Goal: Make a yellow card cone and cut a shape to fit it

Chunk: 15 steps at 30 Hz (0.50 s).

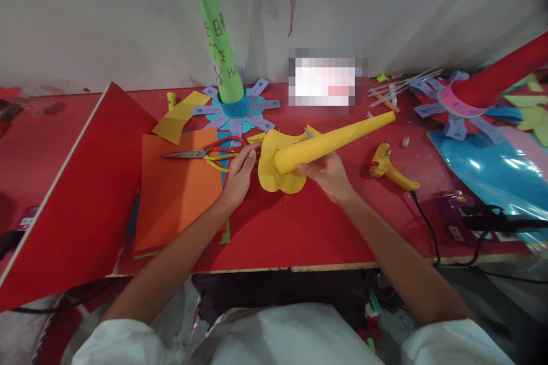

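Between my hands is a yellow paper flower with a rolled yellow paper tube standing out of its middle, tilted up to the right. My left hand pinches the flower's left edge, its fingertips partly behind the petals. My right hand grips from below, thumb against the tube's base and fingers hidden behind the paper. Scissors with red and yellow handles lie just left of my left hand, on orange sheets. To the right of my right hand rests a yellow glue gun.
A green paper tube stands on a blue base with lilac strips. A red tube leans on a similar base at right. A red board slants up at left. A purple box and cables lie near the table's front edge.
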{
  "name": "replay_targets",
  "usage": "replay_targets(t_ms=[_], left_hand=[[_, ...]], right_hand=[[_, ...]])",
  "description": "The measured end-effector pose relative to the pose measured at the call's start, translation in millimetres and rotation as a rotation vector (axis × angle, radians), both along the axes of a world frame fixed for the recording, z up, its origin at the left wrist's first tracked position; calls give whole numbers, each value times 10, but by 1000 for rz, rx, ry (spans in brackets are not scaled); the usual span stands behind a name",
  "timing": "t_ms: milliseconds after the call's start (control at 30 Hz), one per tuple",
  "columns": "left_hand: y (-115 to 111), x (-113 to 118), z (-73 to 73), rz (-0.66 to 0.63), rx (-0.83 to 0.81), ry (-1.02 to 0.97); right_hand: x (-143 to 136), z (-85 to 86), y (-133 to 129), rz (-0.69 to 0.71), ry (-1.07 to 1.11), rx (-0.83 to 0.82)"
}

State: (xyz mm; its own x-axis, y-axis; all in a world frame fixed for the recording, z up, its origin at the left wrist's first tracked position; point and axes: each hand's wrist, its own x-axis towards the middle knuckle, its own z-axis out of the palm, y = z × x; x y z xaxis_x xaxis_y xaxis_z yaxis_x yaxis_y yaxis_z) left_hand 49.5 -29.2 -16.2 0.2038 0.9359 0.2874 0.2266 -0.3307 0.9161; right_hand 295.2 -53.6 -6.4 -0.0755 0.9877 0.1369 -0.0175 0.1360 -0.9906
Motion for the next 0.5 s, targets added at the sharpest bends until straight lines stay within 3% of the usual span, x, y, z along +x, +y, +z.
replay_targets(t_ms=[133, 500], left_hand=[[-21, -23, 100, -38, 16, -100], [-176, 26, 329, 30, 271, 88]], right_hand=[[-13, -21, 19, -52, 99, -39], [59, -45, -8, -4, 278, -216]])
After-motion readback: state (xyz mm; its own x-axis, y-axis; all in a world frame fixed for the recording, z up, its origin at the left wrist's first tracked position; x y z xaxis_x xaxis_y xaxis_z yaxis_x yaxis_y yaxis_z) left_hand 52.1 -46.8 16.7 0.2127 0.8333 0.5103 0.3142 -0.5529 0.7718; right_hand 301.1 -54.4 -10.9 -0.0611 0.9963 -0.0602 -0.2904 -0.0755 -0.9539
